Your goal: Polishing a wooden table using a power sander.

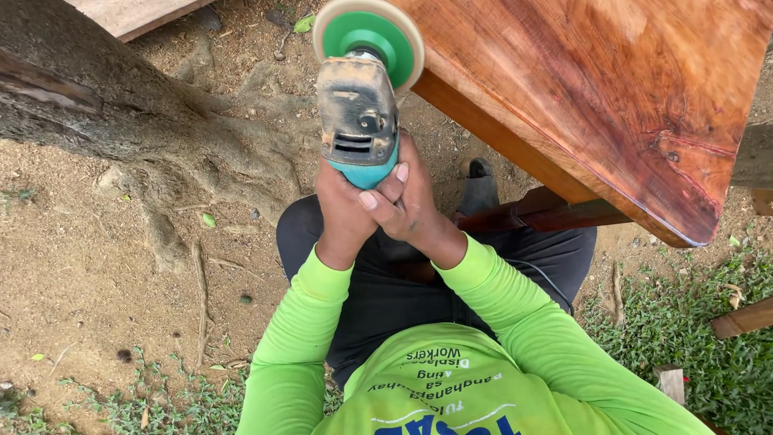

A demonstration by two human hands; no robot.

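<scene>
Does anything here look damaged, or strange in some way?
Yes. The polished wooden slab has a cracked, knotty flaw near its lower corner. The angle grinder, held by the left hand and the right hand, is coated in dust, and its disc meets the slab's edge.

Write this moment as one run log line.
left hand: grips grinder | right hand: grips grinder | disc: at wooden slab edge

bright lime-green long sleeves [499, 302], matching shirt with printed lettering, dark trousers [386, 298], dark shoe [479, 189].
</scene>
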